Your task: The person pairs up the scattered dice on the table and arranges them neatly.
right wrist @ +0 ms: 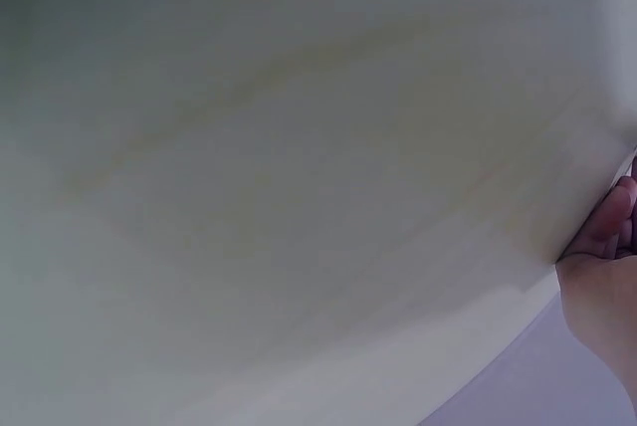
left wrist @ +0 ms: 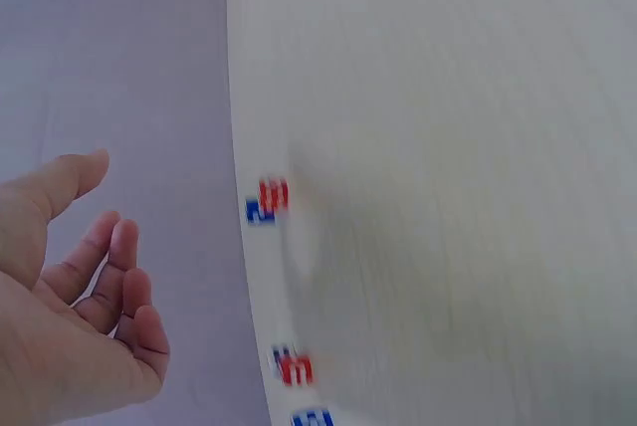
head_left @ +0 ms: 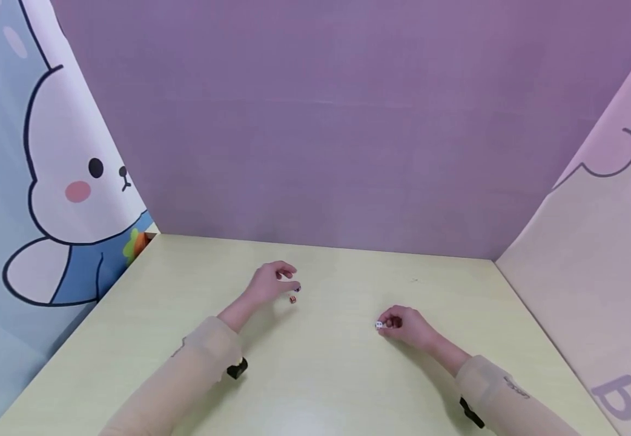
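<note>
My left hand (head_left: 272,283) is held over the table with thumb and fingers apart, holding nothing. By its thumb tip is a small dark cube (head_left: 297,289), and a red cube (head_left: 292,299) with pale marks lies just nearer to me. In the left wrist view the same hand (left wrist: 85,297) shows bent, separated fingers, with blurred red (left wrist: 274,194) and blue (left wrist: 260,211) cube faces on the table beyond. My right hand (head_left: 407,326) pinches a small white cube (head_left: 378,325) with dark marks between thumb and fingertips. The right wrist view shows only part of this hand (right wrist: 602,277); the cube is hidden there.
The pale table (head_left: 321,375) ends at a purple wall panel (head_left: 326,151) at the back. A rabbit-print sheet (head_left: 83,169) hangs on the left, a pale printed sheet (head_left: 593,254) on the right. Another blue cube (left wrist: 314,418) shows low in the left wrist view.
</note>
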`<state>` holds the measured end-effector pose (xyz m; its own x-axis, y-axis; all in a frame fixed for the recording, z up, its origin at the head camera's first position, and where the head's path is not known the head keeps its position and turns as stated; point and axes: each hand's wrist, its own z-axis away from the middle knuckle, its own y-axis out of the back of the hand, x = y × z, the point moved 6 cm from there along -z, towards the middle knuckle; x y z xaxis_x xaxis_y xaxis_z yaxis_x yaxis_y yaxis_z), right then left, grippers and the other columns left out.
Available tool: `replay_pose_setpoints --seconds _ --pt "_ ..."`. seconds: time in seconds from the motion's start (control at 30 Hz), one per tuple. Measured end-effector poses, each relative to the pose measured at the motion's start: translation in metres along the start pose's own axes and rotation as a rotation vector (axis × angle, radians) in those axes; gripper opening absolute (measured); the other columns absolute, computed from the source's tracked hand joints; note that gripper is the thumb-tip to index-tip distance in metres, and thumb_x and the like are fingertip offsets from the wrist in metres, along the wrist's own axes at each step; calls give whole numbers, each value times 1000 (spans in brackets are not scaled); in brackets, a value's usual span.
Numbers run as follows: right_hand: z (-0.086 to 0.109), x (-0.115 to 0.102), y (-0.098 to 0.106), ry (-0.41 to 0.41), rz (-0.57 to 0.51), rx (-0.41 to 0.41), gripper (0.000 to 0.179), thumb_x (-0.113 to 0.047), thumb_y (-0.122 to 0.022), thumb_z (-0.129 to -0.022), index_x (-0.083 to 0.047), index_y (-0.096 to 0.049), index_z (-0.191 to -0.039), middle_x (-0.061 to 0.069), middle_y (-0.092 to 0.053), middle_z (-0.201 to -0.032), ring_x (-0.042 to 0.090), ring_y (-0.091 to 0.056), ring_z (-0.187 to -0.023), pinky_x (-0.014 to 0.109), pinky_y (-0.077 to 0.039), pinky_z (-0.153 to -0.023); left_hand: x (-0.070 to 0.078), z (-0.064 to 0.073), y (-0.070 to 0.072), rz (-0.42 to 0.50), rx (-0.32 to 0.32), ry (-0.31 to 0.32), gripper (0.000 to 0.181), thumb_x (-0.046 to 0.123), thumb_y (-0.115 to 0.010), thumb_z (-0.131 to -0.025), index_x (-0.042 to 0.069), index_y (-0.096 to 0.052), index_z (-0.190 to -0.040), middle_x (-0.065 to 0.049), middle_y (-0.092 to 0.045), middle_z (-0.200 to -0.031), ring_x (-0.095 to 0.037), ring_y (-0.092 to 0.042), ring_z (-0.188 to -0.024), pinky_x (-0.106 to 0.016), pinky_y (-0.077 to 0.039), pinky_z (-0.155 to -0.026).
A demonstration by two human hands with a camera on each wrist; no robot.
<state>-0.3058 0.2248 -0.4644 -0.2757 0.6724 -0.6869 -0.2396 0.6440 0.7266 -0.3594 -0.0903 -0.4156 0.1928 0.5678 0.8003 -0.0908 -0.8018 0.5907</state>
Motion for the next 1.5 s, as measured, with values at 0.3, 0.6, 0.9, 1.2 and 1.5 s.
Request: replay_pose_setpoints --seconds 0.3,0.6,0.9,1.2,1.5 --pt "1 3 0 -7 -10 -7 17 -16 -74 -80 -8 -66 -93 1 -56 -79 12 -47 -71 19 -41 -59 -43 -12 36 -43 49 26 37 20 -71 -84 2 -61 -116 -18 -62 -111 -34 -50 -107 -42 -42 -91" --pt "1 3 0 -3 -9 -6 18 -16 -74 -81 -7 -66 -94 0 -56 -79 11 -46 -71 19 -40 -59 -72 -18 45 -70 -34 110 36 17 -69 -86 0 -60 -116 -15 -59 -109 -27 -51 -99 -37 -44 -83" --pt "0 2 -2 -10 -25 -15 20 -17 -75 -80 -7 -66 -95 0 -57 -81 12 -48 -73 18 -42 -60 -81 -16 42 -115 -92 129 25 14 -73 -82 0 -66 -103 -9 -65 -94 -21 -58 -86 -34 -47 -82" --pt "-1 2 -2 5 -18 -20 18 -15 -74 -80 -7 -66 -94 0 -56 -80 12 -47 -72 18 -41 -59 -84 -21 39 -174 -100 134 15 14 -74 -81 4 -69 -91 -5 -66 -86 -17 -56 -77 -31 -47 -75" --pt "-1 3 -1 3 -20 -18 17 -16 -74 -81 -7 -66 -93 0 -55 -79 12 -47 -72 19 -41 -59 -76 -30 29 -174 -175 94 17 16 -74 -82 6 -69 -95 -4 -66 -88 -16 -56 -78 -29 -46 -74"
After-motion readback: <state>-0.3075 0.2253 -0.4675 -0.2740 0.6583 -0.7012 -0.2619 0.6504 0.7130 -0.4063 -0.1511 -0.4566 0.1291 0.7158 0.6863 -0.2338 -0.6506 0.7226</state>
